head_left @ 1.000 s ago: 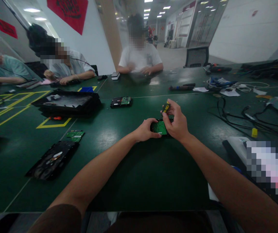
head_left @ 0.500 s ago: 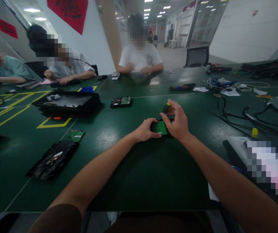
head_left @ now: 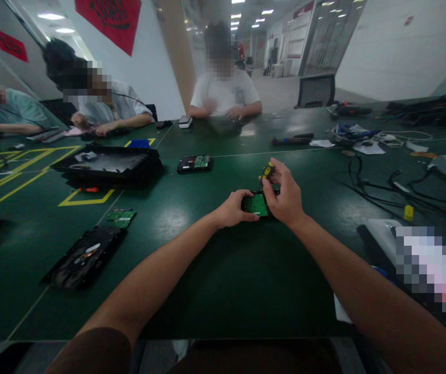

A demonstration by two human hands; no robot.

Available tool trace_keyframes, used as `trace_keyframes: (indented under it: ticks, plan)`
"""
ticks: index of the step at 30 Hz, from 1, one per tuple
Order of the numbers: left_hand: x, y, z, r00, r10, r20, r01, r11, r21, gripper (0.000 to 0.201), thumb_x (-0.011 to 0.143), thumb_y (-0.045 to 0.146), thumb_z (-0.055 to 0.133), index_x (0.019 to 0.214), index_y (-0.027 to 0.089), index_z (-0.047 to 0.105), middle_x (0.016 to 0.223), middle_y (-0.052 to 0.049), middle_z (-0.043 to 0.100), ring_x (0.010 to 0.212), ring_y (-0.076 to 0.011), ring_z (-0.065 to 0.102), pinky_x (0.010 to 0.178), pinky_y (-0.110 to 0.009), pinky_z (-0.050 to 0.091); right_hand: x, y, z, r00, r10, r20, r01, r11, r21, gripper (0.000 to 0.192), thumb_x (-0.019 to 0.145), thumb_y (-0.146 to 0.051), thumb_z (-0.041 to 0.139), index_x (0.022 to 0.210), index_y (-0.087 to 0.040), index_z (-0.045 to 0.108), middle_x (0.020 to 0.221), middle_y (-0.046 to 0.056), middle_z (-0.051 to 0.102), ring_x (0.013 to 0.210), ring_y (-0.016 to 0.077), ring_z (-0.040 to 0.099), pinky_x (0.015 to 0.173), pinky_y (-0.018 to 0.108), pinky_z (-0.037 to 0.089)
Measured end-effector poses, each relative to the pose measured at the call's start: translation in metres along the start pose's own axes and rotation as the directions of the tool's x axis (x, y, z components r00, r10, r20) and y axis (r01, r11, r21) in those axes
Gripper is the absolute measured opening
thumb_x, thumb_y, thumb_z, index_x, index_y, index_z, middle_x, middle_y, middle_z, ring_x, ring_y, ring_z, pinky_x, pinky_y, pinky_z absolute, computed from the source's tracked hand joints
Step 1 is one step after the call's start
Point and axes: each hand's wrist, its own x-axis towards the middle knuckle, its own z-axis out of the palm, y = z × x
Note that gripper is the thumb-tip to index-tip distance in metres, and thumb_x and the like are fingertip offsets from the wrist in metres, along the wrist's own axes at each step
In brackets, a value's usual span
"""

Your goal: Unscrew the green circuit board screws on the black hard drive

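A hard drive (head_left: 257,204) lies on the green table with its green circuit board facing up. My left hand (head_left: 235,209) grips its left end, thumb at the near edge and fingers at the far edge. Above its right part, my right hand (head_left: 286,193) is closed on a screwdriver (head_left: 269,170) with a yellow and black handle. The screwdriver stands tilted, and its tip is hidden or too small to make out. My right hand covers the drive's right end.
Another hard drive (head_left: 195,163) lies beyond. At left are black trays (head_left: 108,165), a loose circuit board (head_left: 120,217) and a black drive casing (head_left: 86,257). Cables (head_left: 387,182) and a screwdriver (head_left: 292,139) lie to the right. Several people sit around the table (head_left: 223,291).
The screwdriver handle has turned in my right fingers, showing more yellow, and those fingers have shifted slightly. My left hand and the hard drive stay in place.
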Motion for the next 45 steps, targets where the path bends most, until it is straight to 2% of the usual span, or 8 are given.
trace_keyframes:
  ticks: [5,9,14,19,23,35,39,45]
  plan:
    - [-0.0004,0.0013,0.0008,1.000,0.025,-0.006,-0.025,1.000,0.012,0.084,0.068,0.049,0.089,0.138,0.017,0.056,0.132,-0.014,0.060,0.121,-0.0342,0.057,0.110,-0.054,0.044,0.0000,-0.0008,0.0002,1.000,0.003,-0.022,-0.004,1.000,-0.024,0.061,0.096,-0.033,0.065,0.153,-0.030,0.043,0.135,0.011,0.065,0.096,0.0256,0.073,0.088,0.047,0.065]
    - [-0.0009,0.0017,0.0007,1.000,0.003,-0.005,-0.003,1.000,0.003,0.086,0.067,0.048,0.090,0.139,0.018,0.056,0.132,-0.014,0.060,0.120,-0.0340,0.057,0.108,-0.054,0.045,0.0003,-0.0003,0.0005,1.000,0.013,0.009,-0.013,1.000,0.003,0.059,0.100,-0.031,0.057,0.156,-0.031,0.038,0.141,0.011,0.063,0.102,0.0263,0.074,0.092,0.049,0.064]
    - [0.0001,-0.0007,0.0009,1.000,0.016,-0.007,-0.016,1.000,0.026,0.086,0.067,0.049,0.090,0.140,0.018,0.056,0.131,-0.013,0.060,0.119,-0.0336,0.057,0.107,-0.053,0.045,0.0004,-0.0002,0.0001,0.999,0.009,-0.035,-0.011,0.999,-0.051,0.061,0.095,-0.038,0.066,0.151,-0.030,0.044,0.139,0.012,0.062,0.096,0.0271,0.072,0.081,0.048,0.067]
    - [0.0008,-0.0032,0.0018,1.000,0.021,-0.015,-0.021,1.000,0.013,0.087,0.067,0.051,0.090,0.139,0.017,0.056,0.132,-0.014,0.060,0.119,-0.0341,0.057,0.106,-0.053,0.046,0.0007,-0.0019,-0.0002,1.000,-0.001,-0.007,0.000,0.999,-0.034,0.060,0.098,-0.030,0.060,0.155,-0.030,0.040,0.136,0.012,0.063,0.097,0.0261,0.073,0.086,0.049,0.066]
    - [0.0008,-0.0029,0.0019,1.000,0.019,-0.011,-0.019,1.000,0.006,0.087,0.066,0.050,0.090,0.139,0.017,0.056,0.132,-0.014,0.060,0.119,-0.0341,0.057,0.107,-0.054,0.045,0.0009,-0.0017,-0.0005,0.999,-0.005,-0.033,0.003,0.999,-0.046,0.062,0.094,-0.033,0.067,0.151,-0.029,0.043,0.135,0.012,0.062,0.092,0.0254,0.072,0.080,0.047,0.066]
    - [0.0001,-0.0017,0.0027,0.999,0.028,-0.021,-0.028,1.000,-0.006,0.086,0.067,0.049,0.090,0.139,0.017,0.056,0.129,-0.014,0.061,0.118,-0.0336,0.058,0.108,-0.055,0.045,0.0019,-0.0017,-0.0011,1.000,-0.018,-0.004,0.018,0.998,-0.057,0.063,0.094,-0.032,0.067,0.152,-0.031,0.043,0.133,0.011,0.063,0.094,0.0261,0.071,0.082,0.049,0.066]
    - [0.0000,-0.0011,0.0018,1.000,0.024,-0.016,-0.024,1.000,-0.011,0.086,0.067,0.049,0.089,0.139,0.016,0.057,0.132,-0.015,0.060,0.119,-0.0338,0.057,0.108,-0.054,0.045,0.0017,-0.0025,-0.0019,1.000,-0.020,0.012,0.020,0.999,-0.039,0.062,0.098,-0.028,0.060,0.156,-0.031,0.038,0.138,0.011,0.062,0.100,0.0268,0.071,0.090,0.051,0.064]
    - [-0.0005,0.0008,0.0011,1.000,0.022,-0.013,-0.022,1.000,-0.013,0.085,0.066,0.048,0.090,0.138,0.017,0.057,0.132,-0.014,0.060,0.122,-0.0349,0.056,0.111,-0.056,0.042,0.0011,0.0000,-0.0022,1.000,0.004,-0.002,-0.004,0.999,-0.053,0.063,0.095,-0.034,0.065,0.153,-0.031,0.041,0.133,0.011,0.062,0.092,0.0260,0.071,0.084,0.050,0.065]
